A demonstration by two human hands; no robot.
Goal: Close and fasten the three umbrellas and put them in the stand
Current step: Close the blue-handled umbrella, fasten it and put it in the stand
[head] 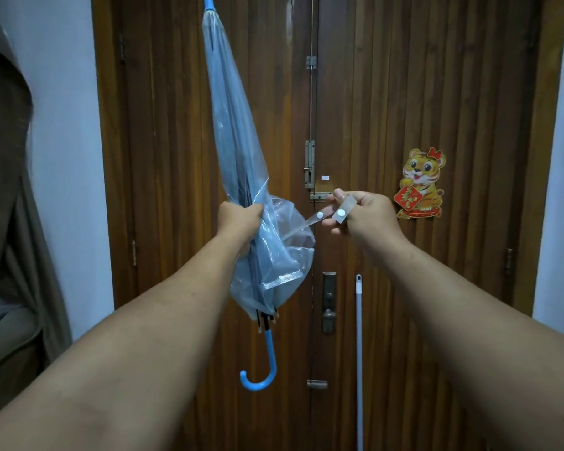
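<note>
The clear umbrella (232, 125) (blue hooked handle down) stands folded, its snap strap (310, 219) pulled out unfastened.

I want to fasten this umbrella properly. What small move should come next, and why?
Probably wrap the strap around the canopy and press its snaps together. The left hand already grips the canopy gathered, and the right hand pinches the strap pulled out, unfastened.
</note>
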